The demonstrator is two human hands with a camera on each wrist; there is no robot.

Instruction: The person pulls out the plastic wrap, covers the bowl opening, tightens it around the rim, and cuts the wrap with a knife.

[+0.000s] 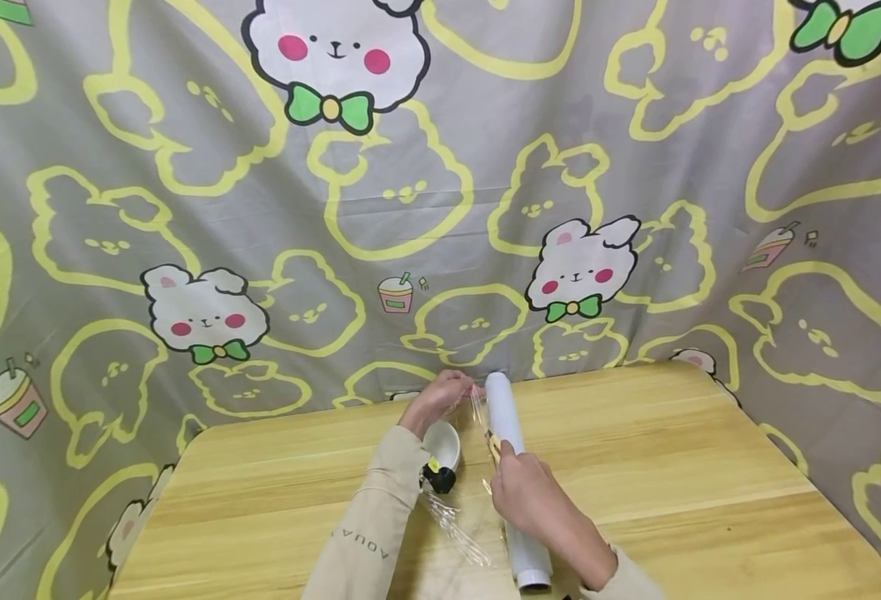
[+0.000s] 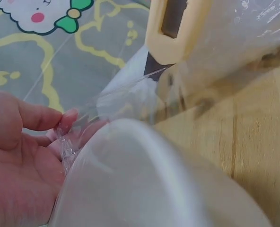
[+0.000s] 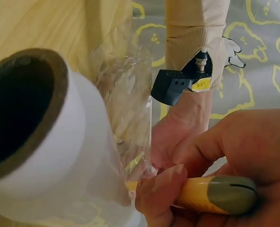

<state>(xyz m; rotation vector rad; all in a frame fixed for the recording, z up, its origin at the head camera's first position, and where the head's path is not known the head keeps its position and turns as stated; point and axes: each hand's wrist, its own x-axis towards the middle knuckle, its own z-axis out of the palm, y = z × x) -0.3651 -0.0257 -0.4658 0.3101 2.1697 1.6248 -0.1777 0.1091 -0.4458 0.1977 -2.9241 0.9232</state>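
My left hand [image 1: 440, 398] pinches the edge of a sheet of clear cling film [image 2: 126, 104] between thumb and fingers, at the far side of the table. A white bowl [image 1: 446, 443] lies just under that wrist; its rim fills the lower part of the left wrist view. My right hand [image 1: 528, 492] grips a yellow utility knife [image 3: 201, 194]. In the left wrist view the dark blade [image 2: 155, 66] meets the stretched film. Beside the right hand lies a thick white roll of cling film [image 1: 506, 417], its hollow cardboard core [image 3: 59, 85] showing in the right wrist view.
Loose, wrinkled film [image 1: 455, 529] lies on the wooden table [image 1: 275, 492] between the arms. A black wrist camera [image 1: 440, 477] sits at the left cuff. A patterned grey curtain [image 1: 380, 333] hangs right behind the table's far edge.
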